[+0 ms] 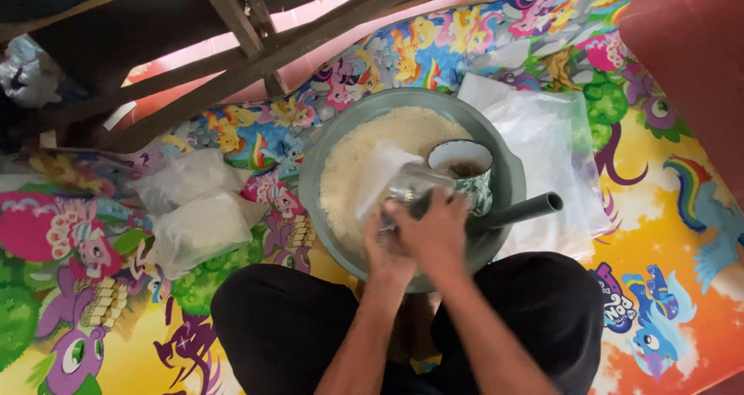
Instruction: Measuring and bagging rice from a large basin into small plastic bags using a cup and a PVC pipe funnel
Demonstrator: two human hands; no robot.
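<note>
Over the grey basin (508, 180) of rice (364, 159), left hand (385, 249) and right hand (435, 232) are together gripping a clear plastic bag (399, 182) (enamel mug (463, 172) just beside).

Basin (508, 170) of rice (364, 155) before the knees, mug (465, 170) in it, filled bags (198, 209) left, empty bags (542, 139) right.

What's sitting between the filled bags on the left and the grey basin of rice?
Nothing: in the head view only bare cartoon mat lies between the filled bags and the basin.
</note>
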